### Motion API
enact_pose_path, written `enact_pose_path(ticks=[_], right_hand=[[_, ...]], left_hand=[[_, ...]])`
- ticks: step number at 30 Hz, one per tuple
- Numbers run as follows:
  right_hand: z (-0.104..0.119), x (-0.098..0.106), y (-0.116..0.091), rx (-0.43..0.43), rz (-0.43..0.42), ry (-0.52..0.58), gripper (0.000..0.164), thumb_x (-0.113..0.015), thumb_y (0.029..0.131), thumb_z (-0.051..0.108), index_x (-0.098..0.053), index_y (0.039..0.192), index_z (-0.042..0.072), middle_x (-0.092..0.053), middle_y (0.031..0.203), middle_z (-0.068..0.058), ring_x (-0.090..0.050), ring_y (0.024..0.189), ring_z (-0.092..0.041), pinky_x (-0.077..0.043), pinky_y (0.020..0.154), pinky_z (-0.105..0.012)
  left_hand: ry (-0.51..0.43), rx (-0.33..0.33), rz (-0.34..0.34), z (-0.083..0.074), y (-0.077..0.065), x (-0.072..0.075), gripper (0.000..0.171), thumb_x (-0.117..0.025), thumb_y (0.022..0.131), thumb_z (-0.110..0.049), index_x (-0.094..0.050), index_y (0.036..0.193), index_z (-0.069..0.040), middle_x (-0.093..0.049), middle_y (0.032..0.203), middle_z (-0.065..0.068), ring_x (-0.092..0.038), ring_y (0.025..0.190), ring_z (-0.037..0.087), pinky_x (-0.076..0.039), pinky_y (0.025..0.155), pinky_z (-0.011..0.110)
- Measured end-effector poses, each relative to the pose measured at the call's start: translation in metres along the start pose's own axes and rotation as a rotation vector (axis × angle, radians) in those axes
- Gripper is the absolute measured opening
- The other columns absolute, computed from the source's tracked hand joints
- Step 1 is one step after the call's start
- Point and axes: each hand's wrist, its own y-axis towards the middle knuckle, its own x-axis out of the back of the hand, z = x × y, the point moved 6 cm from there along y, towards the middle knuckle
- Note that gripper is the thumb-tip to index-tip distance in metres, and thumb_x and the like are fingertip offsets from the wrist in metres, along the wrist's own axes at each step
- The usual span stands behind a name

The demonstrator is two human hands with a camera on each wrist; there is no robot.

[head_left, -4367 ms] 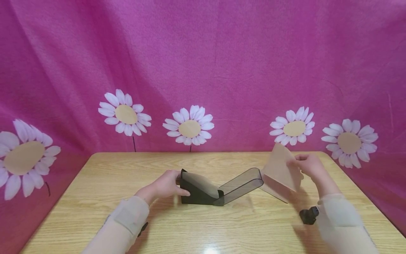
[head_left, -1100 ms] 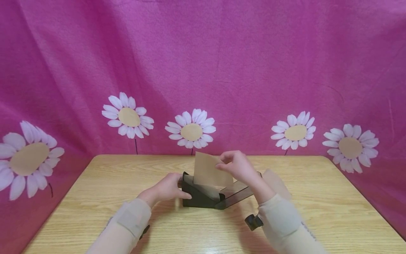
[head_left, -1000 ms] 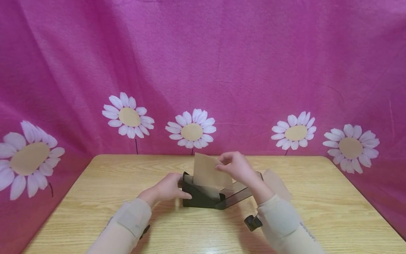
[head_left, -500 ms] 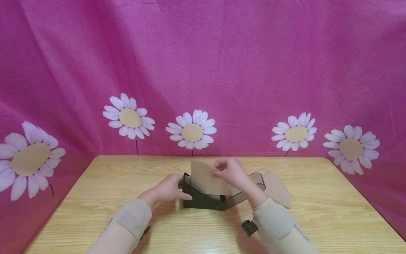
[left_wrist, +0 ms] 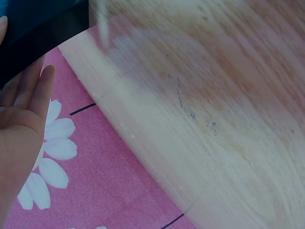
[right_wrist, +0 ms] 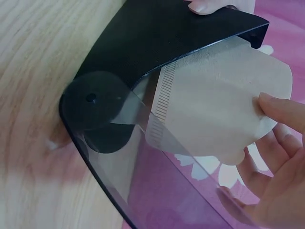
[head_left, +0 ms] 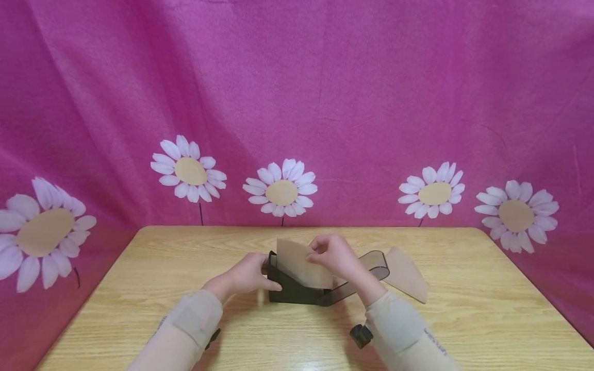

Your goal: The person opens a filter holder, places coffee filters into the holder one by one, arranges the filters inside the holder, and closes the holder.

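Observation:
A black box (head_left: 292, 293) with a hinged, smoky see-through lid (head_left: 379, 263) stands mid-table, the lid swung out to the right. My left hand (head_left: 243, 275) grips the box's left end, thumb along the near side; the left wrist view catches only part of that hand and the box's dark end. Between thumb and fingers my right hand (head_left: 336, 255) pinches a brown paper coffee filter (right_wrist: 205, 100). The filter's crimped edge dips into the box's opening and its upper part stands out above the walls. More brown filter paper (head_left: 408, 275) lies flat right of the lid.
The wooden table (head_left: 185, 242) ends at the back against a magenta cloth (head_left: 352, 103) printed with large white daisies. Both forearms wear pale bands, with a small black camera (head_left: 361, 336) at the right wrist.
My right hand brought a filter leftward from the table's right side to the box, then lowered it slightly over the last second. My left hand kept its hold on the box.

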Motion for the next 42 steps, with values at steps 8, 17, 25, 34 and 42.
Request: enact_pose_path(ticks=[8, 17, 25, 34, 42], right_hand=[[-0.005, -0.009, -0.001, -0.036, 0.014, 0.023, 0.005, -0.071, 0.076, 0.003, -0.067, 0.078, 0.001, -0.066, 0.074, -0.006, -0.056, 0.069, -0.007, -0.047, 0.064, -0.023], [-0.009, -0.018, -0.003, -0.057, 0.021, 0.004, 0.005, -0.073, 0.075, 0.005, -0.067, 0.075, 0.004, -0.065, 0.070, -0.002, -0.054, 0.067, -0.007, -0.046, 0.065, -0.024], [-0.011, -0.025, -0.005, -0.068, 0.022, 0.000, 0.007, -0.074, 0.073, 0.006, -0.067, 0.074, 0.005, -0.066, 0.069, -0.002, -0.055, 0.067, -0.007, -0.046, 0.067, -0.025], [-0.014, -0.030, -0.007, -0.090, 0.030, 0.013, 0.007, -0.073, 0.073, 0.004, -0.067, 0.075, 0.004, -0.065, 0.068, -0.002, -0.054, 0.066, -0.007, -0.045, 0.062, -0.023], [-0.014, -0.033, -0.008, -0.080, -0.001, -0.087, 0.007, -0.074, 0.071, 0.006, -0.068, 0.073, 0.008, -0.066, 0.067, -0.001, -0.056, 0.066, -0.009, -0.044, 0.064, -0.026]], left_hand=[[0.004, -0.001, 0.002, -0.001, 0.000, 0.000, 0.034, -0.081, 0.072, -0.013, -0.065, 0.102, -0.006, -0.070, 0.096, 0.002, -0.062, 0.089, 0.012, -0.050, 0.086, 0.030], [-0.003, -0.016, 0.013, 0.000, -0.001, 0.000, 0.034, -0.080, 0.073, -0.014, -0.065, 0.104, -0.009, -0.069, 0.098, 0.000, -0.062, 0.091, 0.011, -0.050, 0.088, 0.030], [-0.002, -0.026, 0.020, 0.000, -0.001, 0.000, 0.033, -0.079, 0.074, -0.013, -0.065, 0.104, -0.010, -0.068, 0.097, -0.001, -0.061, 0.091, 0.010, -0.049, 0.088, 0.029], [-0.006, -0.041, 0.015, 0.000, -0.001, 0.000, 0.032, -0.080, 0.073, -0.014, -0.065, 0.102, -0.009, -0.069, 0.094, -0.001, -0.061, 0.088, 0.009, -0.051, 0.086, 0.029], [-0.012, -0.043, 0.017, -0.003, -0.002, 0.000, 0.032, -0.079, 0.073, -0.014, -0.066, 0.102, -0.008, -0.069, 0.095, 0.000, -0.062, 0.088, 0.009, -0.051, 0.086, 0.029]])
